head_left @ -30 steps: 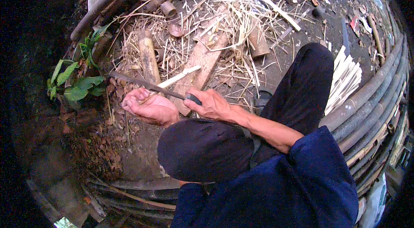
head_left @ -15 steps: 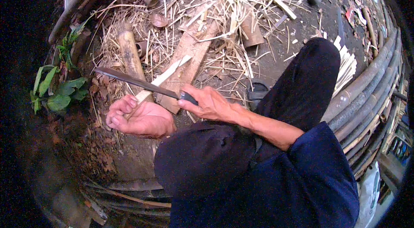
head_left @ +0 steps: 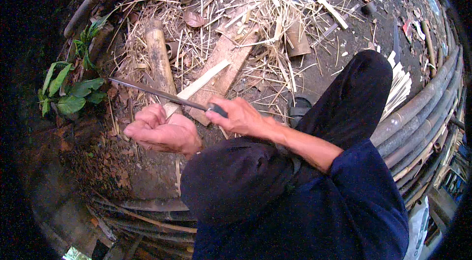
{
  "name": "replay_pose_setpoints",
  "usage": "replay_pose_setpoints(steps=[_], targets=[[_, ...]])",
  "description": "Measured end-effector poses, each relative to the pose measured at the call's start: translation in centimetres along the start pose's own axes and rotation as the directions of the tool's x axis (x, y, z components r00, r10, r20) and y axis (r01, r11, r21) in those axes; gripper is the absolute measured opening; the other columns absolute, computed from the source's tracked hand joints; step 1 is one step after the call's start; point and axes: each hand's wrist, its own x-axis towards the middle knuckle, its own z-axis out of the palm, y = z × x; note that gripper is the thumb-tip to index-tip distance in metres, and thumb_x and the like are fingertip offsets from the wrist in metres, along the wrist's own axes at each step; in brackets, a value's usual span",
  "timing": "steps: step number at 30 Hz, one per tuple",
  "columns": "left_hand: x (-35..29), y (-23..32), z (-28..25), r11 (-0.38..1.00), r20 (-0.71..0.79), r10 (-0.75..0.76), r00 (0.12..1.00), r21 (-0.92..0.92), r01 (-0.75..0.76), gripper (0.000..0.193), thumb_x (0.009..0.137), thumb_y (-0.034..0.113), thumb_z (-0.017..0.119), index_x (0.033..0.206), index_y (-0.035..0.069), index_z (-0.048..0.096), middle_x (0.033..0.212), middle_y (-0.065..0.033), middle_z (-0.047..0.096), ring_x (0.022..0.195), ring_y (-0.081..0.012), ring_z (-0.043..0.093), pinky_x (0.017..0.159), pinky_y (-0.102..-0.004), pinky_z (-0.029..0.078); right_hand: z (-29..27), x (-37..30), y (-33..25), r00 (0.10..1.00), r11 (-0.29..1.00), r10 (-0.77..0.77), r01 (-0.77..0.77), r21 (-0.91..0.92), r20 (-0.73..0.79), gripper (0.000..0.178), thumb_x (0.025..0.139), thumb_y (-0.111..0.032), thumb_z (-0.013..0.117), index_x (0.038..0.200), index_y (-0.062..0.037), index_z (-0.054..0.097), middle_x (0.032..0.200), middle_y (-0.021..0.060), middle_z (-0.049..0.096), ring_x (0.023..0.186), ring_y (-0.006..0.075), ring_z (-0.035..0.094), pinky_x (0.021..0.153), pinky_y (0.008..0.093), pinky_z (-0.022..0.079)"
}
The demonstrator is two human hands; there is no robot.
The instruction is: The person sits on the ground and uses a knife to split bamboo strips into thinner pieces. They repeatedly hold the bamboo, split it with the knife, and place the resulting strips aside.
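Observation:
My right hand [head_left: 239,116] is wrapped round the dark handle of a long knife [head_left: 150,90], whose blade points left. Beneath the blade passes a pale, flat bamboo strip [head_left: 205,79], slanting up to the right. The curled fingers of my left hand [head_left: 164,130] grip the strip's near end, just below the blade. The blade lies across the strip close to these fingers. Behind them, a length of bamboo [head_left: 158,51] lies on the ground, and the strip's far end is over a wooden board [head_left: 230,58].
Shavings [head_left: 278,34] litter the ground around the board. Bamboo poles [head_left: 418,112] line the right side, with a bundle of pale strips [head_left: 399,85] beside my knee. A leafy plant [head_left: 71,95] grows at left. Short bamboo pieces [head_left: 297,39] lie farther off.
The whole view has shifted slightly. My left hand has rolled, its fingers now more tightly curled round the strip. The knife stays across the strip, its blade now seen more edge-on.

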Motion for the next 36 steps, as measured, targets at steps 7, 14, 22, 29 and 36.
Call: replay_pose_setpoints(steps=[7, 14, 22, 29, 36], targets=[[0.3, -0.1, -2.4, 0.999, -0.066, -0.008, 0.998, -0.038, 0.006, 0.048, 0.1, 0.046, 0.034, 0.067, 0.015, 0.02, 0.059, 0.0037, 0.018, 0.055, -0.011, 0.023, 0.053, -0.028, 0.025, 2.7, -1.3, 1.7, 0.996, 0.958, -0.031, 0.007, -0.288, -0.079, 0.034, 0.09, -0.043, 0.056, 0.095, -0.0097, 0.056, 0.064, 0.0179, 0.06, 0.063, 0.0407, 0.061, 0.056, 0.0496, 0.048], [0.0, -0.3, -1.4, 0.996, -0.011, 0.073, 0.997, 0.044, -0.072, 0.05, 0.1, 0.047, 0.036, 0.064, 0.015, 0.02, 0.058, 0.0032, 0.021, 0.054, -0.0108, 0.025, 0.051, -0.0287, 0.022, 1.0, -0.6, 4.7, 0.973, 0.978, 0.176, -0.191, -0.09, -0.15, 0.038, 0.092, -0.043, 0.052, 0.102, -0.0067, 0.058, 0.073, 0.0235, 0.062, 0.071, 0.0413, 0.063, 0.062, 0.0484, 0.048], [0.7, -1.2, -1.8, 0.994, -0.041, 0.076, 0.996, 0.088, -0.072, 0.049, 0.101, 0.045, 0.033, 0.063, 0.015, 0.021, 0.058, 0.0036, 0.019, 0.054, -0.0109, 0.025, 0.05, -0.0276, 0.021, 1.3, 0.5, 7.8, 0.954, 0.964, 0.219, -0.244, -0.109, -0.204, 0.042, 0.092, -0.045, 0.051, 0.097, -0.0044, 0.057, 0.073, 0.0225, 0.062, 0.073, 0.0406, 0.064, 0.064, 0.0473, 0.049], [-1.3, 0.0, -1.4, 0.99, -0.018, 0.034, 0.999, 0.141, -0.031, 0.051, 0.097, 0.054, 0.034, 0.066, 0.015, 0.026, 0.059, 0.0009, 0.029, 0.058, -0.0138, 0.03, 0.056, -0.0303, 0.028, 0.0, 0.4, 9.8, 0.944, 0.92, 0.26, -0.306, -0.245, -0.204, 0.047, 0.092, -0.046, 0.05, 0.113, -0.0046, 0.058, 0.085, 0.0252, 0.064, 0.083, 0.0436, 0.063, 0.072, 0.0487, 0.05], [-0.3, -3.9, -2.5, 0.98, -0.007, 0.182, 0.983, 0.078, -0.181, 0.034, 0.1, 0.036, 0.039, 0.086, 0.006, 0.042, 0.075, -0.0034, 0.044, 0.07, -0.0168, 0.044, 0.068, -0.0323, 0.039, -0.8, 0.9, 16.6, 0.919, 0.932, 0.294, -0.336, -0.134, -0.262, 0.048, 0.093, -0.047, 0.048, 0.107, -0.0015, 0.059, 0.095, 0.0256, 0.064, 0.093, 0.0396, 0.062, 0.082, 0.0445, 0.047]])
